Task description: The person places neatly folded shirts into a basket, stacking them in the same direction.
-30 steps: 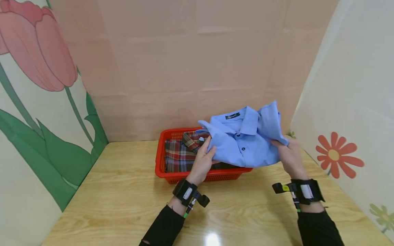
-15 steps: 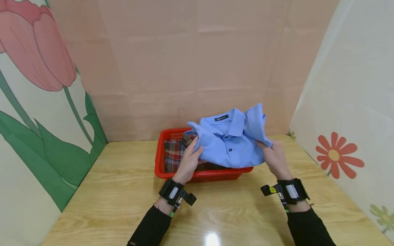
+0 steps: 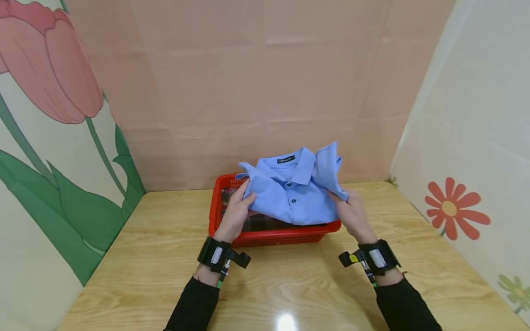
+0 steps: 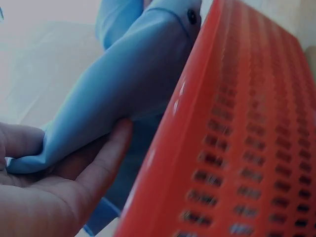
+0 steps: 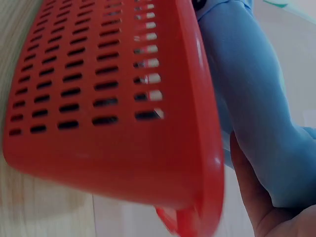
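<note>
A folded light-blue button shirt [image 3: 285, 188] with a collar and dark buttons is held over the red plastic basket [image 3: 281, 238]. My left hand [image 3: 235, 212] pinches the shirt's left side, thumb on top and fingers beneath, as the left wrist view shows at the blue cloth [image 4: 113, 84]. On the other side my right hand [image 3: 353, 214] grips the right edge near the sleeve, with fingers under the cloth [image 5: 252, 98] in the right wrist view. Dark plaid clothing [image 3: 265, 223] lies inside the basket, mostly covered by the shirt.
The basket stands on a light wooden table [image 3: 165, 257] near the pinkish back wall [image 3: 198, 92]. Walls with painted flowers rise on both sides, a tulip [image 3: 49, 69] at left and a red daisy [image 3: 449, 209] at right. The basket's slotted side fills much of both wrist views.
Both hands have carried the blue shirt to the left, from over the basket's right end to over its middle. More of the plaid clothing is now covered.
</note>
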`<action>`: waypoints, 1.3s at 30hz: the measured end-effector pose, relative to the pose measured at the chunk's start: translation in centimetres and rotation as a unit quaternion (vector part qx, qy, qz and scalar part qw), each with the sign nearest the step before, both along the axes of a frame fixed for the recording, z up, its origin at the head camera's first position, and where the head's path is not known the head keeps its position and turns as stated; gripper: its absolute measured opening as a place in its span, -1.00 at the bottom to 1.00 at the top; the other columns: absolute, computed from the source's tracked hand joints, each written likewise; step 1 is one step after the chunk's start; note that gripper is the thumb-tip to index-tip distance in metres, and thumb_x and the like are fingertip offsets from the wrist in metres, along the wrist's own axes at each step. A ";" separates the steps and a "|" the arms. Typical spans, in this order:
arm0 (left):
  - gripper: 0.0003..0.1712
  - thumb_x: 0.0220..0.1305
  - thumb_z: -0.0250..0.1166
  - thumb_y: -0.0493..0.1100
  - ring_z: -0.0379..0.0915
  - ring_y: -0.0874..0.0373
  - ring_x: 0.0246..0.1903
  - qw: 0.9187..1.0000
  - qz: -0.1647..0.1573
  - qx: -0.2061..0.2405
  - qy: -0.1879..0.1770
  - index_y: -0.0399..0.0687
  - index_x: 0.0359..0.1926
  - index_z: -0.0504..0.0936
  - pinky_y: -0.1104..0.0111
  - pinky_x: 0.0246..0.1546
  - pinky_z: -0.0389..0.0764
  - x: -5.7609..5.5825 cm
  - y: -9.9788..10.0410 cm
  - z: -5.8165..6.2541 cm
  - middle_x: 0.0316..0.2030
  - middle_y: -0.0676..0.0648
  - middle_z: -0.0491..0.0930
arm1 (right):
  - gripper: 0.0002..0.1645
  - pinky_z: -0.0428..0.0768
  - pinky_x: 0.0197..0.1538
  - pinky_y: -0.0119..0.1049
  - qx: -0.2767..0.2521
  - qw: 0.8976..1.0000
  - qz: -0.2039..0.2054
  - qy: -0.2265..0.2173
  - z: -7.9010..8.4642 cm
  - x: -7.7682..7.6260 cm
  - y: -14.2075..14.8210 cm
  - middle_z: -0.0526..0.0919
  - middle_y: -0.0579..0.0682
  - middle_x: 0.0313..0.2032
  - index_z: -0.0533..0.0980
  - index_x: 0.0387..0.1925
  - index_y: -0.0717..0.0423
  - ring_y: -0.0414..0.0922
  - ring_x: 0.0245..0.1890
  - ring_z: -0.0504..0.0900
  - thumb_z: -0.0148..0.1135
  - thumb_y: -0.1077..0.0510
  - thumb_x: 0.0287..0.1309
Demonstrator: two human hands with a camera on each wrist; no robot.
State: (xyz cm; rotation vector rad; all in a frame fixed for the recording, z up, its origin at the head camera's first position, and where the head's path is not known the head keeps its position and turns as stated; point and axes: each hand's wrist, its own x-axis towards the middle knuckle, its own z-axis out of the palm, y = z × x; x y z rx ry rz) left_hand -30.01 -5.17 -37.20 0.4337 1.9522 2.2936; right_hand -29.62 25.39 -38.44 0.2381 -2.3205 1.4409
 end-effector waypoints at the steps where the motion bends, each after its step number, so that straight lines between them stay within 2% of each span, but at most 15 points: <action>1: -0.39 0.54 -0.07 -0.17 0.26 -0.04 0.34 1.000 0.004 0.001 -0.002 0.23 0.53 0.07 -0.02 0.20 0.47 0.0 -0.3 0.1 0.47 0.04 0.11 | -0.54 0.48 0.18 0.14 0.003 1.000 0.006 0.002 -0.1 0.0 -0.2 0.59 0.25 0.12 0.55 0.07 0.29 0.12 0.13 0.54 0.01 0.00 0.45; 6: -0.40 0.54 -0.07 -0.19 0.31 -0.03 0.30 1.000 0.022 -0.002 -0.016 0.20 0.51 0.12 -0.01 0.15 0.52 -0.2 -1.6 0.7 0.43 0.02 0.21 | -0.54 0.50 0.16 0.12 0.016 1.000 0.017 -0.004 -0.5 -0.3 -1.1 0.60 0.25 0.10 0.55 0.11 0.24 0.11 0.11 0.55 0.01 -0.01 0.45; 10: -0.40 0.53 -0.07 -0.20 0.34 -0.05 0.27 0.999 0.025 -0.017 -0.031 0.21 0.51 0.13 -0.02 0.14 0.53 -0.4 -2.5 0.9 0.41 0.01 0.22 | -0.55 0.53 -0.04 -0.07 0.034 0.999 0.012 -0.018 -0.8 -0.7 -1.9 0.61 0.21 -0.18 0.57 -0.14 0.23 0.02 -0.15 0.56 0.00 -0.09 0.44; 14: -0.39 0.53 -0.08 -0.21 0.36 -0.06 0.25 0.998 0.036 -0.029 -0.044 0.20 0.52 0.10 0.02 0.11 0.56 -0.5 -3.3 1.0 0.42 0.01 0.20 | -0.54 0.46 -0.10 -0.14 0.054 0.998 0.016 -0.030 -1.1 -1.3 -2.5 0.58 0.18 -0.26 0.54 -0.24 0.22 0.01 -0.22 0.53 0.01 -0.11 0.44; 17: -0.37 0.54 -0.08 -0.21 0.34 -0.05 0.25 0.997 0.040 -0.037 -0.052 0.17 0.54 0.06 0.04 0.11 0.57 -0.5 -3.7 1.0 0.45 0.00 0.15 | -0.56 0.46 -0.04 -0.13 0.068 0.997 0.020 -0.035 -1.3 -1.8 -2.8 0.61 0.15 -0.18 0.57 -0.15 0.19 0.01 -0.15 0.55 0.01 -0.10 0.44; 22: -0.36 0.53 -0.10 -0.23 0.34 -0.06 0.24 0.996 0.045 -0.038 -0.062 0.16 0.54 0.04 -0.02 0.14 0.53 -0.6 -4.1 0.8 0.45 -0.02 0.12 | -0.57 0.42 -0.09 -0.12 0.094 0.994 0.032 -0.043 -1.5 -2.6 -3.2 0.57 0.15 -0.16 0.57 -0.03 0.18 0.05 -0.17 0.51 0.02 -0.08 0.44; 29: -0.33 0.53 -0.12 -0.25 0.27 -0.08 0.27 0.996 0.031 -0.052 -0.072 0.09 0.56 -0.06 -0.10 0.17 0.48 -1.5 -4.4 -0.3 0.46 -0.06 0.08 | -0.57 0.48 -0.07 -0.09 0.136 0.989 0.029 -0.050 -1.8 -3.1 -3.2 0.57 0.16 -0.13 0.55 0.06 0.22 0.05 -0.17 0.52 0.03 -0.02 0.44; 34: -0.26 0.49 -0.09 -0.29 0.29 -0.14 0.28 0.988 0.034 -0.115 -0.099 -0.05 0.57 -0.16 -0.05 0.13 0.52 -1.7 -4.8 -0.6 0.50 -0.14 0.01 | -0.67 0.37 -0.28 -0.19 0.154 0.987 0.019 -0.039 -1.9 -3.6 -3.3 0.50 0.13 -0.34 0.54 -0.16 0.25 0.01 -0.34 0.47 0.08 0.02 0.42; 37: -0.24 0.44 -0.06 -0.29 0.20 -0.13 0.35 0.975 0.049 -0.196 -0.091 -0.20 0.55 -0.15 -0.05 0.26 0.40 -1.6 -5.1 -0.7 0.52 -0.19 -0.01 | -0.64 0.37 -0.37 -0.24 0.168 0.985 0.001 -0.040 -1.8 -3.7 -3.2 0.45 0.10 -0.43 0.52 -0.24 0.24 -0.02 -0.42 0.46 0.11 -0.02 0.39; 39: -0.25 0.41 -0.03 -0.25 0.18 -0.10 0.34 0.963 0.069 -0.251 -0.076 -0.27 0.53 -0.09 -0.03 0.34 0.31 -1.4 -5.3 -0.7 0.48 -0.21 0.06 | -0.57 0.37 -0.42 -0.26 0.174 0.984 -0.016 -0.045 -1.7 -3.7 -3.1 0.45 0.09 -0.45 0.51 -0.23 0.25 -0.03 -0.44 0.46 0.11 -0.10 0.38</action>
